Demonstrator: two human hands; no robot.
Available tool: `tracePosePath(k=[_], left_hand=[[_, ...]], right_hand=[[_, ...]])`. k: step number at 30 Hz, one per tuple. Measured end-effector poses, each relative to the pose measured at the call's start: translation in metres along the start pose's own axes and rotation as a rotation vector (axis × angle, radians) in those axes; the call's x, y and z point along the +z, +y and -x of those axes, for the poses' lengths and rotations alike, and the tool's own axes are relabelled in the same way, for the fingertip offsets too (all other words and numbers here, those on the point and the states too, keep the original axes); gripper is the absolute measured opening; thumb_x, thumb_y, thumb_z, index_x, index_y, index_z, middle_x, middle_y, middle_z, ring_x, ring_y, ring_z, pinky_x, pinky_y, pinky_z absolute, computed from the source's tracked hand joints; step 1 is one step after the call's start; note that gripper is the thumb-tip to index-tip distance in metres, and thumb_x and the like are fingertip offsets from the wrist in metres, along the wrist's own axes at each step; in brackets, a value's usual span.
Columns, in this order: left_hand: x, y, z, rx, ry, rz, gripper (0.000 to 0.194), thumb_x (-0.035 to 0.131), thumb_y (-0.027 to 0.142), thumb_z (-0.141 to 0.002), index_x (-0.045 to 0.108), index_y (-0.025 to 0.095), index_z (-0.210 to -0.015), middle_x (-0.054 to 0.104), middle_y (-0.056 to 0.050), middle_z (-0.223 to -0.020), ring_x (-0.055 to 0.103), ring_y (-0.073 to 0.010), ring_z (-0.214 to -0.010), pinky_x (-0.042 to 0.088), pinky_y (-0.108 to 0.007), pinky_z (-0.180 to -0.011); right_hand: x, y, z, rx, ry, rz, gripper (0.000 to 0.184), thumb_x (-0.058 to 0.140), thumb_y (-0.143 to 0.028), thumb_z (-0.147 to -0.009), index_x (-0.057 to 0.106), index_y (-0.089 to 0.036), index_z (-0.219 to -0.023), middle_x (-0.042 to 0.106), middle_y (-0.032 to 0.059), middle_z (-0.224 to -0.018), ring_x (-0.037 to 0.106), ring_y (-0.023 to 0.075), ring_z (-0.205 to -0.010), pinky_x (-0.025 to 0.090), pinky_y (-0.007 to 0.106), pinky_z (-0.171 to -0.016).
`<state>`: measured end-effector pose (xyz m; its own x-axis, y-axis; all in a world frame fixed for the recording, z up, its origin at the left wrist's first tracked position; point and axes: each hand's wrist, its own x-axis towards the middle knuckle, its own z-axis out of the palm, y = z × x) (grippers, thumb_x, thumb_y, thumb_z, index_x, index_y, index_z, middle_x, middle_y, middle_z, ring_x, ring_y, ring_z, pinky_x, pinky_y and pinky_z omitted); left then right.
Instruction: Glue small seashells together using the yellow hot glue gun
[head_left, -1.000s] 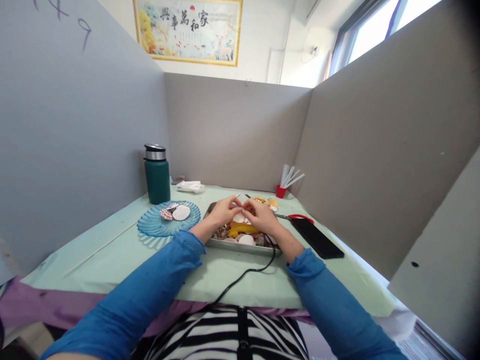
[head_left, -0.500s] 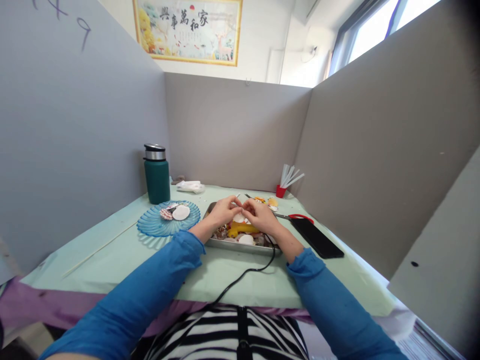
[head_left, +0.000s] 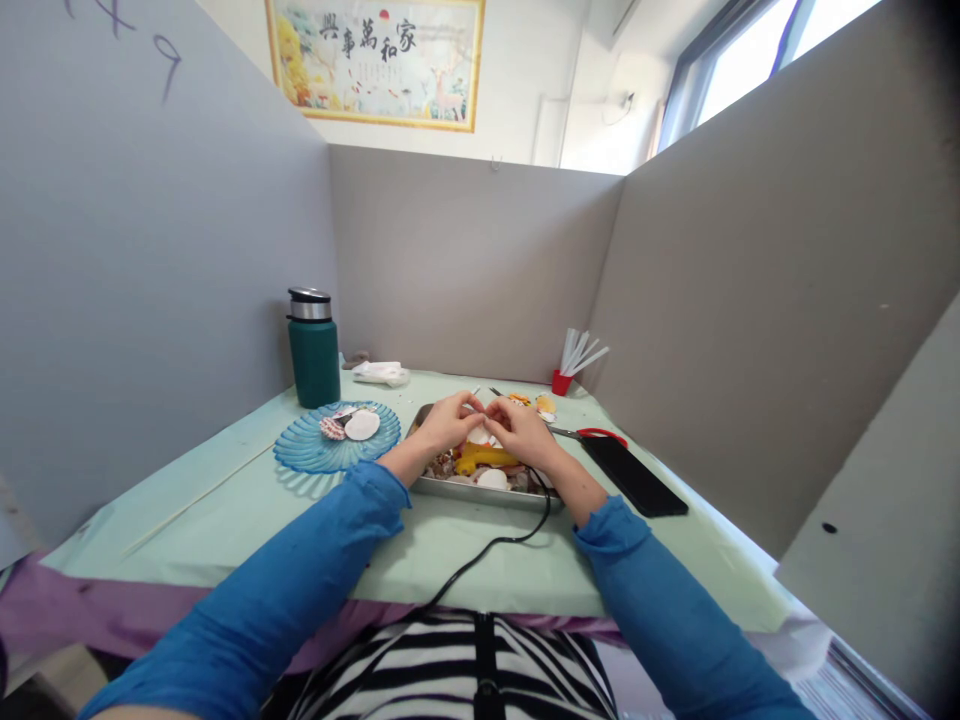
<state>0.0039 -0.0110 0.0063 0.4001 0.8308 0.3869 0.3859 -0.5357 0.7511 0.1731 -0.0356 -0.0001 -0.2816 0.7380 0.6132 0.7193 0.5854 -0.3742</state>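
My left hand (head_left: 448, 422) and my right hand (head_left: 523, 430) meet over a metal tray (head_left: 480, 492), the fingers of each bent into a pinch with the tips nearly touching. Whatever lies between the fingertips is too small or hidden to name. Just beneath them shows a whitish, shell-like piece (head_left: 478, 436); I cannot tell whether it is held or lies in the tray. A yellow glue gun (head_left: 484, 457) rests in the tray, its black cord (head_left: 491, 545) running toward my body. Around it are several shells, among them a white shell (head_left: 493, 479) near the front rim.
On the left, a blue glass plate (head_left: 292, 452) bears several shells, before a green bottle (head_left: 315, 360). A thin stick (head_left: 199, 497) lies nearby. To the right are red-handled scissors (head_left: 604, 436), a black phone (head_left: 637, 478) and a red cup (head_left: 561, 382) of white sticks. Grey partitions surround the table.
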Motion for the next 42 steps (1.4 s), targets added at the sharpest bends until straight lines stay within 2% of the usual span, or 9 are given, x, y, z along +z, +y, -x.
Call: tracePosePath(k=[42], left_hand=[[-0.0005, 0.0029, 0.0013, -0.005, -0.004, -0.060, 0.017, 0.054, 0.026, -0.079, 0.058, 0.016, -0.092, 0.064, 0.000, -0.065, 0.049, -0.0068, -0.039, 0.033, -0.015, -0.038]], right_hand=[[0.0006, -0.0014, 0.0006, -0.014, -0.025, 0.082, 0.009, 0.053, -0.025, -0.083, 0.058, -0.018, -0.085, 0.064, 0.0017, -0.073, 0.054, 0.0127, -0.063, 0.033, 0.023, -0.057]])
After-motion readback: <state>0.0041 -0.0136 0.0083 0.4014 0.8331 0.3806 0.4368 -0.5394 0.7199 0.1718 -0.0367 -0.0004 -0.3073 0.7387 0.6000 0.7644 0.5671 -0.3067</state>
